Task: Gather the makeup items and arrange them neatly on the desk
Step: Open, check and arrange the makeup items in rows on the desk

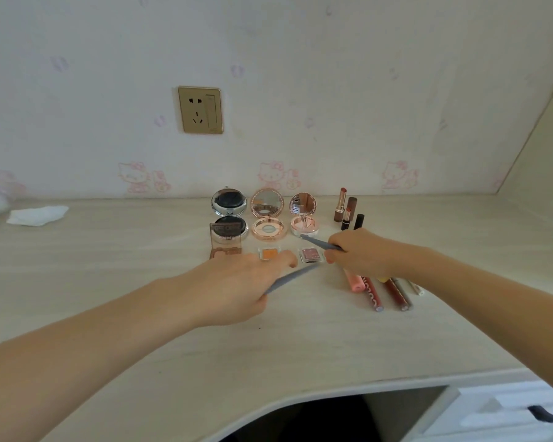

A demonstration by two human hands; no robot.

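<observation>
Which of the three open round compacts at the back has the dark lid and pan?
The leftmost compact, silver-rimmed with a black lid interior and dark pan. The middle compact and the right compact are rose-gold and pink, with mirrored lids.

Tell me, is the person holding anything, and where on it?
Yes: each hand holds a thin grey pencil-like stick. The left hand holds one near its lower end; the right hand holds another around its rear half.

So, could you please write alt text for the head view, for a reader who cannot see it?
Over a pale desk, the left hand and right hand each hold a slim grey pencil. Behind them sit three open compacts, small eyeshadow pans and upright lipsticks; lip gloss tubes lie to the right.
</observation>
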